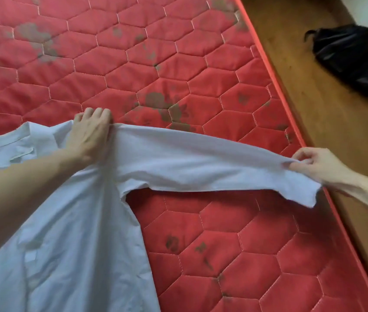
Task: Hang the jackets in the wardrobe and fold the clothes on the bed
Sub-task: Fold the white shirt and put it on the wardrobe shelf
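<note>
A white long-sleeved shirt (pixel 84 233) lies spread on the red quilted mattress (pixel 178 64), collar to the left. My left hand (pixel 90 136) presses flat on the shirt's shoulder, fingers together, palm down. My right hand (pixel 313 164) pinches the cuff end of the shirt's sleeve (pixel 201 163) and holds it stretched out to the right, near the mattress's right edge. The sleeve is lifted slightly off the mattress at the cuff.
The mattress has brownish stains and a raised red edge (pixel 275 79) on the right. Beyond it is a wooden floor (pixel 302 109). A black bag or garment (pixel 356 57) lies on the floor at the upper right.
</note>
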A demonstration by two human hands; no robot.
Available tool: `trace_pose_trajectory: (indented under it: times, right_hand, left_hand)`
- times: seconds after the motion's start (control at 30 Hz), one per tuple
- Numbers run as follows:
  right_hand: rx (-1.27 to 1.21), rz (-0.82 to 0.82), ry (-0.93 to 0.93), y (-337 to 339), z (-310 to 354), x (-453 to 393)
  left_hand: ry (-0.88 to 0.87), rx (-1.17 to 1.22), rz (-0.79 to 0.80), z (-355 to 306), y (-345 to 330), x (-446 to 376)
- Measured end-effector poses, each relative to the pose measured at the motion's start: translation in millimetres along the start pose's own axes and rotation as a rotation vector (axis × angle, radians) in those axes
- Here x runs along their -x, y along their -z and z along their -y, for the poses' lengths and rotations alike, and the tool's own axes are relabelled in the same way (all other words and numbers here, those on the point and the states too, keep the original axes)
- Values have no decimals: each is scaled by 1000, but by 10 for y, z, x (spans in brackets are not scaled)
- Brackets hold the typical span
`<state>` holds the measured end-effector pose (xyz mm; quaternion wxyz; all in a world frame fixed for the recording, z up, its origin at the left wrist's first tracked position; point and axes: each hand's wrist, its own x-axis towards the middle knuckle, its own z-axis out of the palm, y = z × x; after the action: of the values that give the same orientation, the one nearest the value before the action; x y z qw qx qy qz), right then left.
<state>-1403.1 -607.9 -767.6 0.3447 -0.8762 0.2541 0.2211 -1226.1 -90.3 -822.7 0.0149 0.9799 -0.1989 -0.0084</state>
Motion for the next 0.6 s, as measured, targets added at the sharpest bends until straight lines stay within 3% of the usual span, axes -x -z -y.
trace_pose_trajectory:
  times: [0.13,0.23,0.3,0.37,0.43,0.5,0.6]
  right_hand:
    - [141,-131,28,258,166,-217]
    - [371,-470,49,73,132,-313]
    - [470,-678,203,-235,134,-281]
    - [467,-579,469,-596,151,-206]
    - [527,-320,580,-946,74,-138]
    - [611,-172,404,-1159,-40,-51]
    - [603,-194,167,-1242,-136,-1]
  left_hand:
    - [226,56,-81,-188,27,-41]
    - [211,121,-182,-538,-19,214]
    - [190,178,-167,-756,-152,499]
    - [211,202,-64,-932,-319,775]
    - [190,181,7,-1049,-458,974]
    - [161,175,36,-1128,-528,1094]
    - [82,213,66,-1250,-528,1252]
